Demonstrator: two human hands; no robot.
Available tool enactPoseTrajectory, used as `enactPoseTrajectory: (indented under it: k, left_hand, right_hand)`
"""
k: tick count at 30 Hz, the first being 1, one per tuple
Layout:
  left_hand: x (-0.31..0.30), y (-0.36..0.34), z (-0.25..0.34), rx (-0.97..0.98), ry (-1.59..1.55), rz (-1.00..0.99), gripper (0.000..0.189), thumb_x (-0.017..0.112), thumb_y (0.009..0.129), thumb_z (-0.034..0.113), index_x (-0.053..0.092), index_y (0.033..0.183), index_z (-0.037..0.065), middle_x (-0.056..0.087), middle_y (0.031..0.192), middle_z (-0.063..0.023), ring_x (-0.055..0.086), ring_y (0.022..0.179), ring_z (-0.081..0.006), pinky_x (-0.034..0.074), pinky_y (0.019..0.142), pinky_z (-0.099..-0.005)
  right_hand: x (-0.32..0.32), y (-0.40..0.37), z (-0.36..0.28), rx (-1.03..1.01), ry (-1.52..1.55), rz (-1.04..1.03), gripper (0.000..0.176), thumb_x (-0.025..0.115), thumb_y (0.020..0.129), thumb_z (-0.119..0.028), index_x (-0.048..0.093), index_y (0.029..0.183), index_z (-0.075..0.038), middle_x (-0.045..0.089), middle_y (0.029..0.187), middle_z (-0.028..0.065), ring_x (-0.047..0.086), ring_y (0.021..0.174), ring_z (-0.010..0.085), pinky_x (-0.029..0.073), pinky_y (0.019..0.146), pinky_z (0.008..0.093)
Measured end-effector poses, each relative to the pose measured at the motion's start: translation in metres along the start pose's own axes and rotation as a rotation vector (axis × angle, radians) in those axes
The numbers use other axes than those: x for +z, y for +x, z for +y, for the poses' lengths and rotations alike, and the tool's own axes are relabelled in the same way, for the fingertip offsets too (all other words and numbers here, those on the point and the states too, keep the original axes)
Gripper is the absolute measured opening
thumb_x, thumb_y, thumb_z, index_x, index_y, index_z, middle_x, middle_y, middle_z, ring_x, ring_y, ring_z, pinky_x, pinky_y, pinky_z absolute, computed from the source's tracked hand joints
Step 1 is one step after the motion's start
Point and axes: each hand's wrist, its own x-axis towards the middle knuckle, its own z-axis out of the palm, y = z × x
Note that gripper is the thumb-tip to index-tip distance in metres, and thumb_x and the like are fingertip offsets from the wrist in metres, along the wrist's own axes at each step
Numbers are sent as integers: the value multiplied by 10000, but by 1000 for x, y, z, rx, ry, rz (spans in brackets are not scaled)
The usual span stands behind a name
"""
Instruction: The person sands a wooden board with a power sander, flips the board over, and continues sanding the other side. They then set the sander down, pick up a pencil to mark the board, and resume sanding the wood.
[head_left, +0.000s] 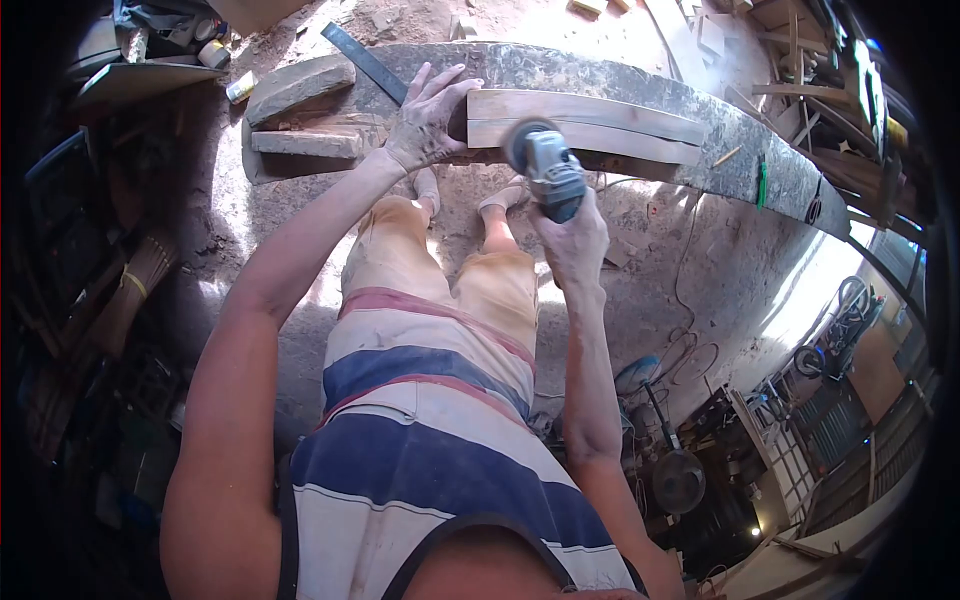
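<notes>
On a worn bench (620,80) lies a long, slightly curved wooden piece (570,110), with a dark seam or edge running along it. My left hand (428,118) rests at its left end, fingers spread, the thumb near the wood's end. My right hand (575,235) is wrapped round the body of an angle grinder (553,170). The grinder's round disc is at the front edge of the wood; whether it touches cannot be told. A metal ruler or square blade (362,60) reaches to behind my left hand.
Wood blocks (305,143) sit on the bench's left part. A pencil (727,156), a green object (761,182) and scissors (814,207) lie toward the right. A cable (680,270) trails over the floor. Scrap wood (840,100) is piled at the right.
</notes>
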Motion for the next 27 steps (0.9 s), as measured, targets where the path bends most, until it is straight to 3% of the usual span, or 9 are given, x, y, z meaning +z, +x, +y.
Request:
enactPoseTrajectory:
  k: [5,8,13,19,27]
  left_hand:
    - [-2,0,2,-1,3,-14,1125,1046,665,376,528,1649,207,685,1595,-49,492,1643,-246,223,1435,-616]
    - [-1,-2,-2,20,59,-32,1064,1012,737,499,552,1642,182,685,1598,-49,497,1641,-264,239,1424,-624]
    - [0,-1,-3,27,64,-42,1066,1011,736,501,555,1645,180,681,1604,-53,497,1641,-263,235,1424,-623]
    - [1,0,-2,12,54,-39,1077,1015,721,496,555,1645,188,675,1613,-48,498,1639,-262,237,1424,-619]
    - [-2,-1,0,3,50,-45,1078,1014,722,494,550,1645,186,670,1624,-44,495,1642,-262,237,1427,-615]
  right_hand:
    - [5,7,-4,-81,-53,-57,576,924,853,-366,686,1276,-55,806,1146,223,801,1049,476,636,907,566]
    - [-2,8,1,-41,-80,-14,557,919,854,-348,689,1275,-64,814,1114,228,804,1046,470,626,906,557]
    - [-11,7,12,6,-126,63,558,906,860,-331,693,1293,-52,819,1101,228,804,1066,463,617,916,547]
    - [-6,11,3,-27,-63,-19,572,901,861,-328,694,1314,-46,819,1117,235,806,1074,460,616,934,542]
    - [-21,18,20,51,-198,139,618,907,864,-330,687,1388,-87,808,1207,207,801,1090,472,635,954,567]
